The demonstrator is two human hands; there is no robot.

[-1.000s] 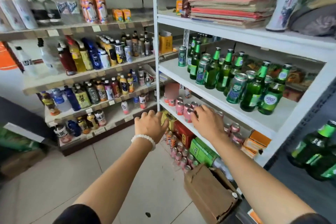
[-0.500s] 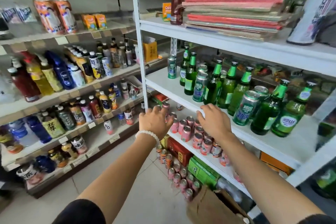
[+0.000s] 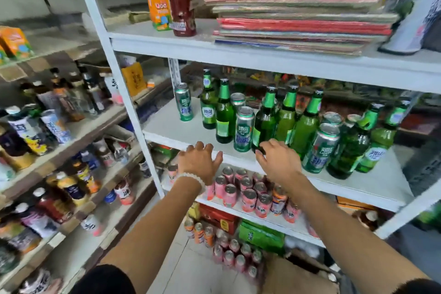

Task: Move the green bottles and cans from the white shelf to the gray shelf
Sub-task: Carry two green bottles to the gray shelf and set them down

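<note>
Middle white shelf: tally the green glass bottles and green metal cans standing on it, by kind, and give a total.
Green glass bottles: 7
Green metal cans: 6 in view
Total: 13 on the middle white shelf; more cans may be hidden behind the bottles.

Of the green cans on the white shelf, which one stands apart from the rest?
The green can at the far left, nearest the shelf post. It stands alone, bare shelf around it; the other cans sit among the bottles.
</note>
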